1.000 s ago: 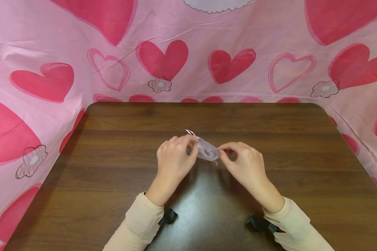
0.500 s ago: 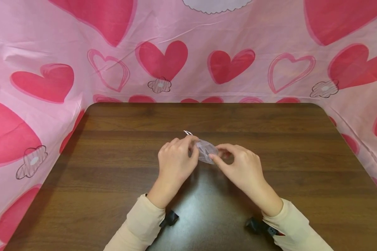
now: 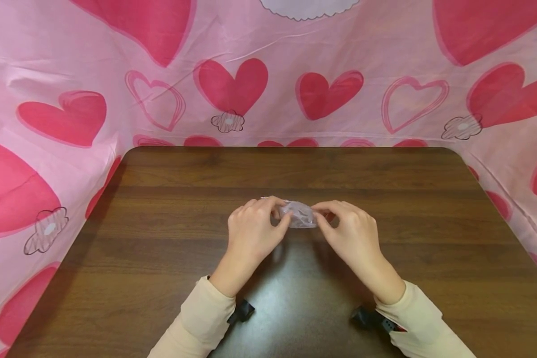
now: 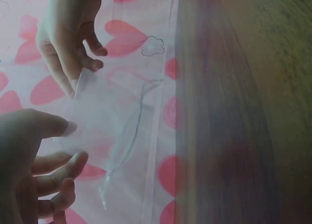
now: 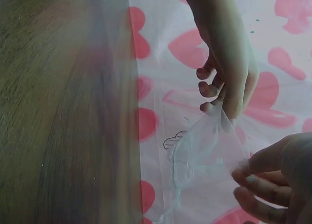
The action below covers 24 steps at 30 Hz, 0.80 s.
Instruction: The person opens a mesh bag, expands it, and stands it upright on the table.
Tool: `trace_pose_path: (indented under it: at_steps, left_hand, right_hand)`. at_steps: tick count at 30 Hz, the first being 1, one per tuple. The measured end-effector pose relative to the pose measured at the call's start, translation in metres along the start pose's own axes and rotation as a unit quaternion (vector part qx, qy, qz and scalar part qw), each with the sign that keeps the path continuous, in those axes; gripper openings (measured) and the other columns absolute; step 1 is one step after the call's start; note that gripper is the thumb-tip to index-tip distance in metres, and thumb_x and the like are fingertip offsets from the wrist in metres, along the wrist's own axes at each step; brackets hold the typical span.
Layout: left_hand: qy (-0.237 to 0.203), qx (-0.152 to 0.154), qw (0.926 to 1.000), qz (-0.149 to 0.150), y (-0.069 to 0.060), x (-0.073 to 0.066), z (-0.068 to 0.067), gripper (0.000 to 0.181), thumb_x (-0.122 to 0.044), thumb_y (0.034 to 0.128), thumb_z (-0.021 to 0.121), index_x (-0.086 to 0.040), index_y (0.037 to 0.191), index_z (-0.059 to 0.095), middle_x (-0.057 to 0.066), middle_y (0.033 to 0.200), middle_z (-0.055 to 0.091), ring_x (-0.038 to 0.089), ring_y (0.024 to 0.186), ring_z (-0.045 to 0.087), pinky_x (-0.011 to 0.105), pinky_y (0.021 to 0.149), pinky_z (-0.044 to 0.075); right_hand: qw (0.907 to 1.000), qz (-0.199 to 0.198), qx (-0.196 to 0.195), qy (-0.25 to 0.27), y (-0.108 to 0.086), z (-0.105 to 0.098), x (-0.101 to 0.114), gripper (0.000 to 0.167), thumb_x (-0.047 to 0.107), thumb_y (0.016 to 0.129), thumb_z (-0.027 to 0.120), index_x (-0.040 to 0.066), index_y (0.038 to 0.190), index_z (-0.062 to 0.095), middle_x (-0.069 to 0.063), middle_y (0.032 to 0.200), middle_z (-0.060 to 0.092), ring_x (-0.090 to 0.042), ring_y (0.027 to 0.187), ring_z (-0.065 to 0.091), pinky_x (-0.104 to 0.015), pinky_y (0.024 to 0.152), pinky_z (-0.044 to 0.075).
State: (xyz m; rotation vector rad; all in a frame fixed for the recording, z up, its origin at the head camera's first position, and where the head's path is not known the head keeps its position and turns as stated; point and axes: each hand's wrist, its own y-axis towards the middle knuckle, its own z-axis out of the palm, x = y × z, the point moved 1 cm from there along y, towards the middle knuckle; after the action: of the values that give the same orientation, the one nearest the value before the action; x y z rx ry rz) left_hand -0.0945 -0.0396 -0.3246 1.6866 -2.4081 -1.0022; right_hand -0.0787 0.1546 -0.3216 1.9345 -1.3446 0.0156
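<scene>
A small sheer white drawstring pouch (image 3: 301, 217) is held up between my two hands above the table. My left hand (image 3: 254, 226) pinches its left end between thumb and fingers. At the opposite end, my right hand (image 3: 352, 229) pinches the edge with thumb and fingertips. In the left wrist view the thin cloth of the pouch (image 4: 105, 114) is spread, and a white cord (image 4: 131, 136) runs along one side. The right wrist view shows the pouch (image 5: 209, 146) stretched from the left hand's fingers to the right hand's. It looks see-through; I make out nothing inside.
A dark brown wooden table (image 3: 183, 171) lies beneath the hands. Pink cloth with red hearts (image 3: 286, 44) hangs behind it and along both sides. Black wrist cameras (image 3: 243, 312) stick out from the cream sleeves (image 3: 206, 311).
The right thumb first came over the pouch's front, then moved back to its right edge. The left hand has shifted slightly right, and the pouch lies more level, its cord end lower.
</scene>
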Motion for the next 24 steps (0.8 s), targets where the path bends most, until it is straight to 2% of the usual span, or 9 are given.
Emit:
trace_pose_path:
  at_steps: [2,6,10,14,19,24]
  left_hand:
    - [0.002,0.002,1.0,0.0,-0.0001,0.0001,-0.0004,0.015,-0.035,0.0843,0.074,-0.022,0.09,0.076,-0.011,0.067,0.061,0.01,0.061,0.056,0.031,0.053,0.044]
    - [0.004,-0.003,1.0,-0.001,-0.0003,0.0007,-0.0015,0.011,-0.03,0.0856,0.074,-0.02,0.083,0.077,-0.009,0.074,0.067,0.014,0.063,0.061,0.033,0.049,0.045]
    - [0.002,-0.014,0.9999,-0.008,0.0001,0.0014,-0.0021,0.009,-0.026,0.0846,0.075,-0.02,0.079,0.077,-0.007,0.081,0.069,0.017,0.069,0.065,0.036,0.048,0.047]
    - [0.004,-0.028,0.9995,-0.012,0.0007,0.0023,-0.0022,0.008,-0.027,0.0836,0.077,-0.02,0.079,0.076,-0.008,0.083,0.068,0.017,0.073,0.066,0.037,0.052,0.048]
    - [-0.009,-0.041,0.999,-0.018,0.002,0.0046,-0.0022,0.004,-0.025,0.0846,0.076,-0.021,0.083,0.077,-0.008,0.086,0.071,0.016,0.074,0.066,0.036,0.054,0.049]
    - [-0.035,-0.049,0.9978,-0.029,0.0038,0.0097,-0.0048,0.004,-0.026,0.0848,0.078,-0.022,0.087,0.078,-0.008,0.086,0.072,0.013,0.067,0.061,0.034,0.051,0.045]
  right_hand:
    - [0.9999,-0.012,-0.003,0.009,0.0003,-0.0002,-0.0008,0.014,0.008,0.079,0.082,0.012,0.092,0.078,0.001,0.073,0.068,-0.015,0.064,0.061,-0.036,0.051,0.044]
    - [0.9994,-0.031,-0.005,0.017,0.0008,-0.0008,-0.0005,0.016,0.007,0.079,0.082,0.012,0.093,0.078,0.002,0.074,0.069,-0.013,0.064,0.06,-0.034,0.052,0.044]
    - [0.9995,-0.029,0.005,0.011,0.0006,-0.0005,0.0,0.019,0.008,0.078,0.083,0.013,0.095,0.078,0.003,0.073,0.068,-0.01,0.062,0.057,-0.033,0.051,0.043]
    - [0.9995,-0.024,0.019,0.008,0.0,0.0005,0.0004,0.02,0.01,0.078,0.084,0.014,0.096,0.079,0.004,0.075,0.069,-0.008,0.061,0.054,-0.031,0.051,0.042]
    - [0.9989,-0.027,0.021,0.032,-0.0002,-0.0002,0.0024,0.016,0.013,0.08,0.083,0.014,0.095,0.079,0.005,0.078,0.071,-0.01,0.062,0.056,-0.03,0.052,0.043]
    - [0.9975,-0.035,0.01,0.061,0.0013,-0.0027,0.0042,0.014,0.013,0.08,0.083,0.013,0.094,0.079,0.006,0.079,0.071,-0.01,0.065,0.06,-0.031,0.055,0.046]
